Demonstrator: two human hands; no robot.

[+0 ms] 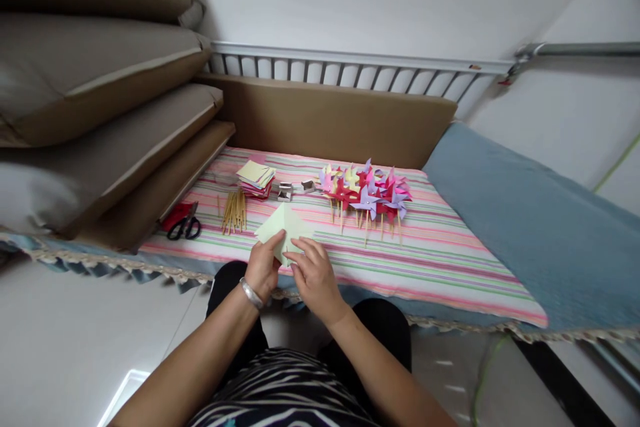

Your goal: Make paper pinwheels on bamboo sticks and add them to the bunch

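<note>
A pale green sheet of paper [284,219], with a crease down its middle and slits near its corners, is held over the front edge of the striped cloth. My left hand [265,261] pinches its lower left side, the thumb lying on top. At the lower corner is my right hand [313,273], thumb and fingers drawn together on the paper; any small thing between them is too small to make out. Just beyond the paper stand two small open boxes [285,192] and a stack of coloured paper squares [257,179].
Thin wooden sticks [234,212] lie left of the paper, with dark-handled scissors [185,223] on something red farther left. Several finished paper pinwheels [367,197] are bunched on the right. Stacked cushions [100,67] rise at the left, and a brown panel [330,117] closes the back.
</note>
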